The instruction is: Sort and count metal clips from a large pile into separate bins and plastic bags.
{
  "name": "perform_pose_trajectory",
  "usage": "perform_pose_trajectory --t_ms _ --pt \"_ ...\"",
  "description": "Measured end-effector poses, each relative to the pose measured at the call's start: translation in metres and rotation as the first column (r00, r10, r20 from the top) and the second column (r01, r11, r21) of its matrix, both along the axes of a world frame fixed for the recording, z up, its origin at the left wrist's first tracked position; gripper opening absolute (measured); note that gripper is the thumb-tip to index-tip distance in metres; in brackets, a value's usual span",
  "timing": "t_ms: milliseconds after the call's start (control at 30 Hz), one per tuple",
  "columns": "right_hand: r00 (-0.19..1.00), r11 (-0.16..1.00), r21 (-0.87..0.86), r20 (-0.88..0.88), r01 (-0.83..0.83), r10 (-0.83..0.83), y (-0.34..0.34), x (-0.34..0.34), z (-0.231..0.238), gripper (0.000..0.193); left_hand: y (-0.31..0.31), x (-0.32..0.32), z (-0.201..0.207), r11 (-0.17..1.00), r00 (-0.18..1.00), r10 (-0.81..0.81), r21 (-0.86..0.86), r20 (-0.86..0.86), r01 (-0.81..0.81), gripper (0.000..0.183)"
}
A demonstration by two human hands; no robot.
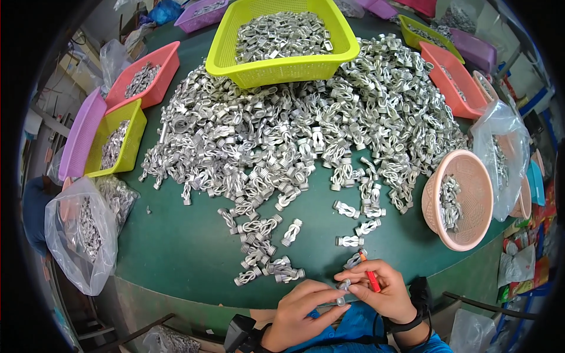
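Both my hands are close together at the table's front edge, right of the middle. My left hand [309, 309] pinches a small silvery metal piece [341, 300] between thumb and fingers. My right hand [382, 294] is closed around a slim red tool [372, 277] that points up and away; its kind is unclear. The right fingertips also touch a small metal piece [344, 285] beside the left one. I cannot tell whether these two pieces are joined. Just beyond the right fingers lies a loose knotted metal fitting [354, 259].
A large heap of knotted metal fittings [259, 141] covers the green table [182, 247]. On the heap stands a yellow-green basket [276, 70] of metal pieces. A pink basket [432, 203] stands at right, a plastic bag [73, 247] at left. More baskets line both sides.
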State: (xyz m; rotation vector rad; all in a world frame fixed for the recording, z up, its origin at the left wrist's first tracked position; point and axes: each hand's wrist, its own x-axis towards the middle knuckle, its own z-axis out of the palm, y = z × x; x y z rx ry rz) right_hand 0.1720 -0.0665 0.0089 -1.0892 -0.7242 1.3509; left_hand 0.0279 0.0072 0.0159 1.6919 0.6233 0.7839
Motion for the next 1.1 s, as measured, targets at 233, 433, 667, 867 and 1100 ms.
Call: perform_pose_trajectory --t_ms 233,433,667,867,1100 --pt "0.999 0.999 0.026 0.026 0.033 -0.034 -0.001 -0.001 0.000 0.026 0.001 0.000 0.000 1.000 1.000 -0.001 -0.006 -0.001 0.001 0.029" --pt "0.978 0.983 0.120 0.140 0.136 -0.152 -0.005 0.000 0.007 0.029 0.001 -0.001 -0.002 0.997 0.997 0.039 -0.062 -0.068 -0.044 0.025" --pt "0.862 0.972 0.220 0.475 0.076 -0.175 -0.004 -0.002 0.017 0.031 -0.002 0.002 -0.008 0.989 0.991 -0.009 -0.148 -0.132 -0.011 0.025" --pt "0.787 0.966 0.260 0.596 0.001 -0.161 -0.003 -0.005 0.019 0.025 -0.004 0.005 -0.011 0.990 0.994 -0.079 -0.124 -0.079 0.068 0.024" --pt "0.859 0.942 0.177 0.388 0.286 -0.334 0.000 0.009 0.013 0.023 -0.004 -0.006 -0.009 0.510 0.923 -0.173 -0.771 0.343 0.382 0.023"
